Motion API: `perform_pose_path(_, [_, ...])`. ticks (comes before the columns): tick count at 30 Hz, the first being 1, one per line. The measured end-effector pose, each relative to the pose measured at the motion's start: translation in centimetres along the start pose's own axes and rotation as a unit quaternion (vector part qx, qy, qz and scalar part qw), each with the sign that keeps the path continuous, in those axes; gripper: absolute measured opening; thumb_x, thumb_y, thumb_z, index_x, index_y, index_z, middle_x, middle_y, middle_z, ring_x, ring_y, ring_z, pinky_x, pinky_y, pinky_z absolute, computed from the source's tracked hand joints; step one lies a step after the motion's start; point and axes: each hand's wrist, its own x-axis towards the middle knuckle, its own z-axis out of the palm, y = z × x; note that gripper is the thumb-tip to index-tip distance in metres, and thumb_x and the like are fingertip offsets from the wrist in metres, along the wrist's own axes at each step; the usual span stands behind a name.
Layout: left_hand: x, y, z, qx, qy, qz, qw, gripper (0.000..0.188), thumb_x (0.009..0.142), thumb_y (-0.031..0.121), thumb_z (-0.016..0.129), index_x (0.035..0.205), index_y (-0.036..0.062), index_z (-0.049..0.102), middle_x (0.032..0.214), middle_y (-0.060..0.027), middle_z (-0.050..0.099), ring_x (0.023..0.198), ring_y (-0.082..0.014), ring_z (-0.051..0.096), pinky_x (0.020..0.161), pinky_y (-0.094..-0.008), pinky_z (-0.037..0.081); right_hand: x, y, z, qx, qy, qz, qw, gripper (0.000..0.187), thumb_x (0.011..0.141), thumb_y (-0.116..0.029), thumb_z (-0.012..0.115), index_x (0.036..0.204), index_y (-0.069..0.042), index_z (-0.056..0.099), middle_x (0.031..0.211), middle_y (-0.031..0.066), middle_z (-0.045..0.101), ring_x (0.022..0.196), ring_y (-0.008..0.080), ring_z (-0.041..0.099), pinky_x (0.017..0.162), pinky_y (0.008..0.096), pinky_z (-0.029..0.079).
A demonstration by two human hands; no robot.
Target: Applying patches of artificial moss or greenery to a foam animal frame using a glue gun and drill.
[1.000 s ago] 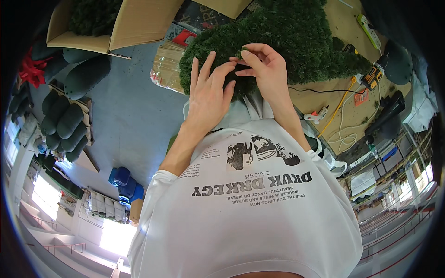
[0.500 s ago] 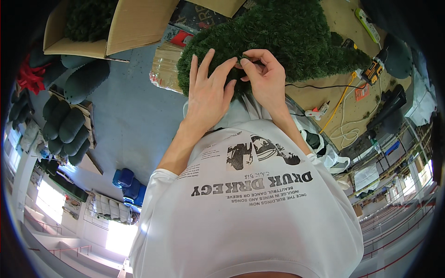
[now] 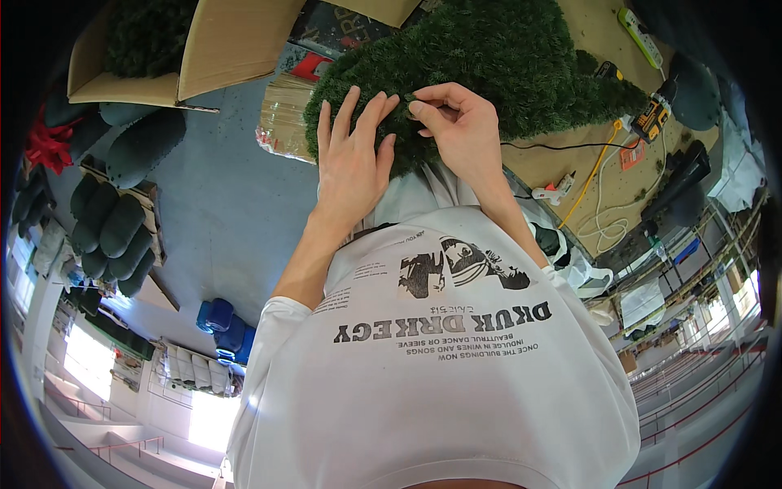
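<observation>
A large piece of dark green artificial greenery (image 3: 505,73), shaped like a cone lying on its side, rests before me with its narrow end to the right. My left hand (image 3: 354,167) lies over its near left part, fingers stretched out and slightly spread. Just right of it, my right hand (image 3: 464,134) is closed, thumb and forefinger pinched together at the near edge of the sprigs. A tiny bit at these fingertips is too small to name.
A cardboard box (image 3: 236,49) holding greenery stands far left, beside a wrapped cardboard stack (image 3: 285,118). On the table at right are a yellow-black drill (image 3: 652,118), a glue gun (image 3: 555,189), a power strip (image 3: 640,37) and tangled cords. Dark green rounded pieces (image 3: 147,147) lie at left.
My left hand has drawn slightly left and down, away from the right fingertips it was meeting. The right hand stays pinched, nearly in place.
</observation>
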Motion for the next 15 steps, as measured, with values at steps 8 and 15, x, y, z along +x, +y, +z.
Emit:
perform_pose_path(8, [-0.4, -0.3, 0.7, -0.002, 0.026, -0.004, 1.0, 0.056, 0.096, 0.009, 0.064, 0.148, 0.0038, 0.044, 0.144, 0.0, 0.063, 0.148, -0.0403, 0.038, 0.124, -0.0635, 0.019, 0.8, -0.4, 0.0, -0.06, -0.017, 0.015, 0.998, 0.019, 0.09, -0.007, 0.075, 0.106, 0.003, 0.077, 0.088, 0.0101, 0.078, 0.076, 0.0127, 0.072, 0.07, 0.0275, 0.057])
perform_pose_path(15, [-0.6, -0.8, 1.0, -0.015, 0.042, 0.001, 0.999, 0.055, 0.098, 0.009, 0.063, 0.148, 0.0036, 0.043, 0.145, 0.0006, 0.064, 0.149, -0.0384, 0.037, 0.125, -0.0616, 0.017, 0.9, -1.3, 0.2, -0.144, -0.032, 0.0, 0.989, 0.02, 0.092, -0.006, 0.072, 0.108, 0.004, 0.076, 0.093, 0.0128, 0.078, 0.083, 0.0167, 0.076, 0.076, 0.0295, 0.059])
